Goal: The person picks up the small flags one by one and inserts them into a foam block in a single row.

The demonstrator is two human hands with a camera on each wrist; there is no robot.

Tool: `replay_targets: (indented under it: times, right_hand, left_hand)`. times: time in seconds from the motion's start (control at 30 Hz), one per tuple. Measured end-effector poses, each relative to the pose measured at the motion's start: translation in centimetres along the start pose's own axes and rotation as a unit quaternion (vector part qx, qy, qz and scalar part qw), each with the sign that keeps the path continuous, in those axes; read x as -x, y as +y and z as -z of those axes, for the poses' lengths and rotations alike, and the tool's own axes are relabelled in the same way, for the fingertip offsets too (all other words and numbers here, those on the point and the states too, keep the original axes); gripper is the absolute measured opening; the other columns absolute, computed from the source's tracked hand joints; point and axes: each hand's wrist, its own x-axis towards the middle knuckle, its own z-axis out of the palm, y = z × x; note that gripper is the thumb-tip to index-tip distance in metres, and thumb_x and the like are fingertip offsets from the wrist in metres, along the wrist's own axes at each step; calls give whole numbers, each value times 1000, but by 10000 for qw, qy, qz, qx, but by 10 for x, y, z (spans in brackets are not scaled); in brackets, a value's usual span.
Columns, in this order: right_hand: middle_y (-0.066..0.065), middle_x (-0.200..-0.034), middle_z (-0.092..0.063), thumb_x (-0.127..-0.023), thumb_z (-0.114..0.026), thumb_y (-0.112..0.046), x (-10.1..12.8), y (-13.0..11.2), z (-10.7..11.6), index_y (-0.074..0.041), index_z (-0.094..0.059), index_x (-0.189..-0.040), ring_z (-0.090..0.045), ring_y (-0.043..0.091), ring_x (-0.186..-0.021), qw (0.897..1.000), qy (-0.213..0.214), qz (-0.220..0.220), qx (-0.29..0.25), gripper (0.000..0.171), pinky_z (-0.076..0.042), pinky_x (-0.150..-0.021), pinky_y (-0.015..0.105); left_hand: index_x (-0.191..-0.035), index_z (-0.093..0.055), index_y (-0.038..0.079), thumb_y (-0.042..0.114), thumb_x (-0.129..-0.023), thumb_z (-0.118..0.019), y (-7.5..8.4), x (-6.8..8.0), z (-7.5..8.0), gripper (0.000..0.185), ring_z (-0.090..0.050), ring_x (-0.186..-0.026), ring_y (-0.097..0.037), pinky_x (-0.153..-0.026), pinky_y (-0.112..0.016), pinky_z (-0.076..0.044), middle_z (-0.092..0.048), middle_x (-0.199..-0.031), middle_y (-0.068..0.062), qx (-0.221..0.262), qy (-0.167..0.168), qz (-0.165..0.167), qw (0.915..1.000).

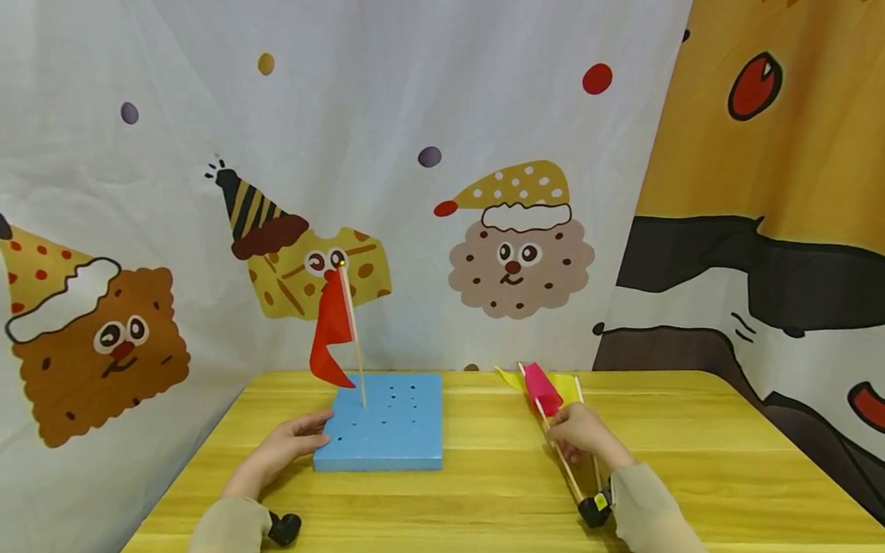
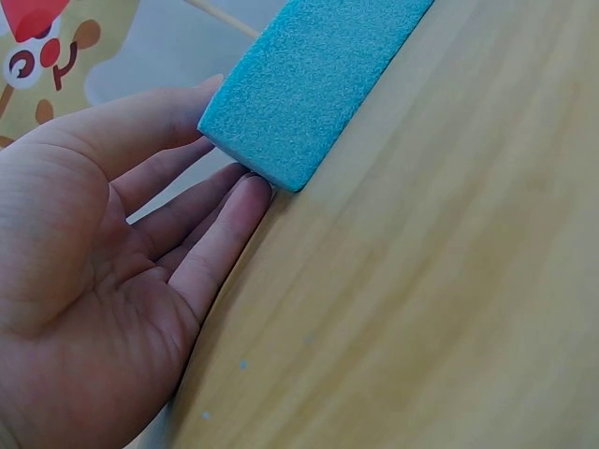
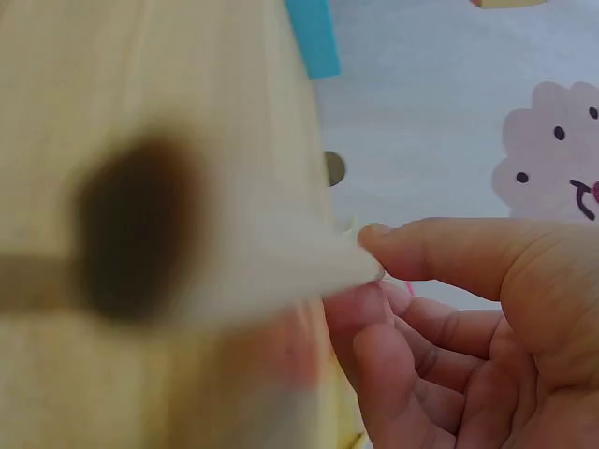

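— Which step is in hand, in your opinion?

— One red flag already stands in the blue foam block, in a hole near the back left corner. I judge the work is now at picking up the second flag. The right hand is on the pink flag, which lies on the counter to the right of the block, on top of a yellow flag.

— Does the right hand hold it already?

— It seems so — the fingers are curled over the thin wooden stick, and in the right wrist view the thumb and a fingertip come together like a pinch. That view is blurred, so I cannot say how firm the grip is.

— And the left hand?

— The left hand lies flat and relaxed, its straight fingers touching the near left corner of the block. It holds nothing; I think it steadies the block.

— What does the next move call for?

— Probably to lift the stick, turn it upright and aim its end at one free hole — the holes are small, so the block must not slide.
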Motion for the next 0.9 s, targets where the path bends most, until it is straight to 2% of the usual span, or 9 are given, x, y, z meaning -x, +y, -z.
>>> replay_targets:
  times: [0.1,0.27,0.47,0.67,0.9]
  right_hand:
    - [6,-57,-55,-82,-69,-4,0,-4,3,3,-63,-85,-52,13,-41,9998,39,101,-162,9,-48,-40,27]
    - [9,-69,-64,-83,-69,-6,-3,-15,8,4,-65,-91,-59,17,-45,9993,173,258,-203,13,-52,-43,31]
    - [16,-78,-68,-85,-71,-13,0,-34,12,5,-65,-100,-63,21,-51,9980,212,523,-301,24,-54,-47,34]
    - [11,-76,-67,-88,-69,-12,1,-54,9,6,-62,-105,-64,22,-54,9950,226,765,-604,26,-54,-48,34]
    - [9,-79,-69,-91,-64,-8,-2,-82,5,6,-63,-108,-66,26,-58,9897,282,1135,-824,22,-56,-52,40]
  left_hand:
    - [-147,-41,3,23,-94,-66,1,0,0,62,-37,-133,-42,-104,-49,-39,-35,-148,-26,2,-18,-17,10000]
    - [-147,-41,3,23,-94,-66,2,0,0,62,-36,-134,-42,-104,-49,-39,-35,-149,-26,-7,-44,-27,10000]
    - [-147,-41,3,23,-94,-65,2,0,0,61,-34,-135,-43,-104,-48,-40,-35,-149,-26,49,-47,66,10000]
    - [-147,-41,3,23,-95,-64,1,1,0,61,-34,-135,-42,-103,-48,-41,-35,-149,-26,40,-93,118,9999]
    - [-147,-42,4,24,-94,-65,1,1,0,61,-38,-134,-41,-104,-49,-40,-35,-149,-25,-61,-37,-22,10000]
